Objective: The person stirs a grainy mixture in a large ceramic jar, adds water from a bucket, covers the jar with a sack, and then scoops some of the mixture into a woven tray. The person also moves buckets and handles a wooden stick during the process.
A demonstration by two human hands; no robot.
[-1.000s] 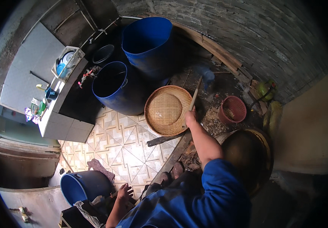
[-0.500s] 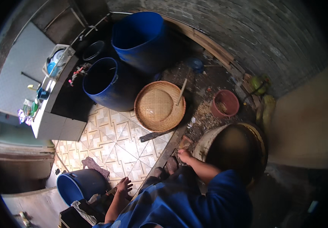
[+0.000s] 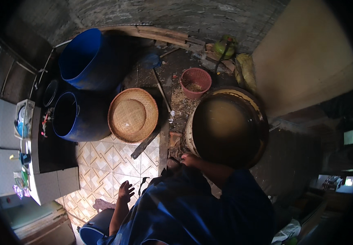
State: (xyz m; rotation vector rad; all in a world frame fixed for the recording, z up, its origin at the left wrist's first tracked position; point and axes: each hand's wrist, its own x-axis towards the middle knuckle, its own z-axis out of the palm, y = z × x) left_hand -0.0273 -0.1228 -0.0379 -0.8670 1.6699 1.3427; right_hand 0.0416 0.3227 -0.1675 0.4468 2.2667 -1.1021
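My left hand (image 3: 126,191) hangs over the patterned tile floor with its fingers apart, holding nothing. Low beside the wide round vat (image 3: 189,136), my right hand (image 3: 189,159) is closed near my foot (image 3: 173,164); what it holds, if anything, I cannot make out. Murky liquid (image 3: 225,118) shows inside the vat. A reddish brick-like block (image 3: 175,140) lies just beyond my right hand. Farther ahead is a round woven tray (image 3: 153,118) with a domed woven piece (image 3: 129,116) in it. A long stick (image 3: 162,90) slants between tray and vat.
Two tall blue barrels (image 3: 80,61) (image 3: 92,118) stand far left, beside a tiled counter (image 3: 58,181). A red basket (image 3: 196,81) sits beyond the vat, near a green gas cylinder (image 3: 225,45). Another blue barrel (image 3: 97,228) is at lower left. A dark plank (image 3: 145,145) lies by the tray.
The view has turned right, shifting the surroundings leftward. The stick no longer overlaps the woven tray in view. My right hand is still low by the vat; my left stays open.
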